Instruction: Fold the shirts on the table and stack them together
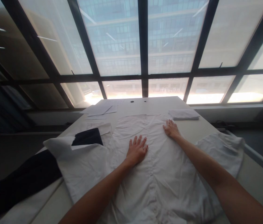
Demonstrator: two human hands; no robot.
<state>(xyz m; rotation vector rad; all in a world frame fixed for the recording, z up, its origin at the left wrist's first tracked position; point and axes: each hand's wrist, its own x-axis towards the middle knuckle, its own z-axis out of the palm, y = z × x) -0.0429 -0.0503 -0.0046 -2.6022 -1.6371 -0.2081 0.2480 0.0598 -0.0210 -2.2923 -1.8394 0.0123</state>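
A white button-up shirt (159, 174) lies spread out, front up, across the white table (252, 183). My left hand (136, 150) rests flat on the shirt's middle, fingers spread and open, just left of the button line. My right hand (171, 128) lies flat and open farther out, on the shirt's upper right part near its far edge. Neither hand holds anything. The shirt's sleeves spread to the left (80, 161) and to the right (220, 149).
A dark garment (21, 183) lies at the table's left edge, with a dark piece (88, 137) beside the shirt's left sleeve. A folded white cloth (184, 114) sits at the far right. Loose paper sheets (101, 110) lie at the far left. Large windows stand behind the table.
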